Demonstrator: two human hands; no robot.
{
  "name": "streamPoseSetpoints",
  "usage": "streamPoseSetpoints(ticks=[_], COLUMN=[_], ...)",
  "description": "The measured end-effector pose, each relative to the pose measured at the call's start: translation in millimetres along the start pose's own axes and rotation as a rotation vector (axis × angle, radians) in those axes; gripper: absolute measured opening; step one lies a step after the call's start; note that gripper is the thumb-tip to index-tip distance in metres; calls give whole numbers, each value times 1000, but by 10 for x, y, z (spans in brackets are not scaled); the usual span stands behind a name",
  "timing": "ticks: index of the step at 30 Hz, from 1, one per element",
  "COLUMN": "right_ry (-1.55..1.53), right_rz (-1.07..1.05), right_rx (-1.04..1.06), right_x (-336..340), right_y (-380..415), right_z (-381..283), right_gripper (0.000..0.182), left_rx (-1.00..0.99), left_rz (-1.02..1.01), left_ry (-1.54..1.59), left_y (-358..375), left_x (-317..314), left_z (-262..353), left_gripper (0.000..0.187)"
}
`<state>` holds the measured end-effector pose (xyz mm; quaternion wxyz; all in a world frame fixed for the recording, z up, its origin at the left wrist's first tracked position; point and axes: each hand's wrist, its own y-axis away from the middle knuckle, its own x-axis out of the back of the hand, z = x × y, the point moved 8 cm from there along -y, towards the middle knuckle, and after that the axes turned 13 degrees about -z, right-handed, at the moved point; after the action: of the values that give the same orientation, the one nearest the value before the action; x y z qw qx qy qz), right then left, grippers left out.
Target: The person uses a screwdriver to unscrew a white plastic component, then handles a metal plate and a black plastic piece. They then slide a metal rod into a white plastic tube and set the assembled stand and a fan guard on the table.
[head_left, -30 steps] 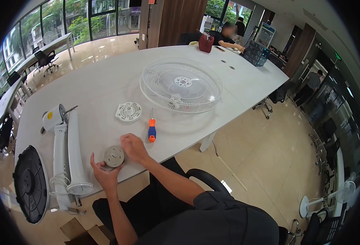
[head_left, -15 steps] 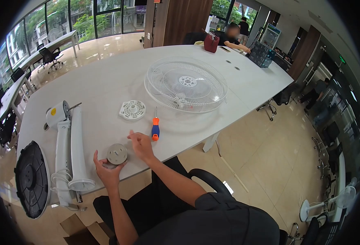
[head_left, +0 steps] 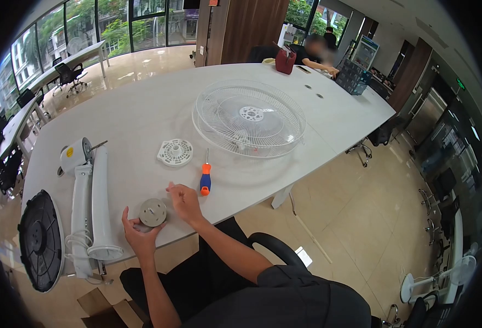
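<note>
My left hand (head_left: 141,236) is wrapped round a grey round disc-like part (head_left: 153,212) with holes and a small raised piece in its top, at the table's front edge. Just right of it is my right hand (head_left: 184,203), its fingers curled inward; whatever they may hold is hidden. A screwdriver (head_left: 205,179) with a blue and orange handle lies beyond the right hand. Farther back sits a white round slotted fan cover (head_left: 175,152). To the left lie the white fan motor head and stand (head_left: 81,186) beside a white tube (head_left: 101,202) with a flared end.
A fan cage (head_left: 250,117) rests at the table's middle. The black underside of a round base (head_left: 39,240) faces me at the left edge. Toward the far end are a red bag (head_left: 285,61), a dark crate (head_left: 352,77) and a seated person (head_left: 309,53). A cardboard box (head_left: 104,309) stands below.
The view has shifted slightly. My right hand's fingers are curled a little more and it stays beside the grey part; my left hand keeps its hold.
</note>
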<state>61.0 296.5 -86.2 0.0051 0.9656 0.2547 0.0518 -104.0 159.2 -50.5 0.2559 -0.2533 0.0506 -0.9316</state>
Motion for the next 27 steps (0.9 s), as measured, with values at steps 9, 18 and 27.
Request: streamPoseSetpoints(ticks=[9,18,27], right_ry=[345,271,165], right_rz=[163,243,194], right_rx=[433,552,187], right_x=[-94,-27,68], right_y=[192,250,174], right_z=[-501,-614,-308], right_gripper=[39,33,34], left_rx=[-33,-34,-89], left_rz=[13,15,24], left_ry=[10,1,-14], left_y=[-13,-1,2], left_x=[-31,-40,-28], left_z=[-56,-47,-106], left_gripper=[107,105,103])
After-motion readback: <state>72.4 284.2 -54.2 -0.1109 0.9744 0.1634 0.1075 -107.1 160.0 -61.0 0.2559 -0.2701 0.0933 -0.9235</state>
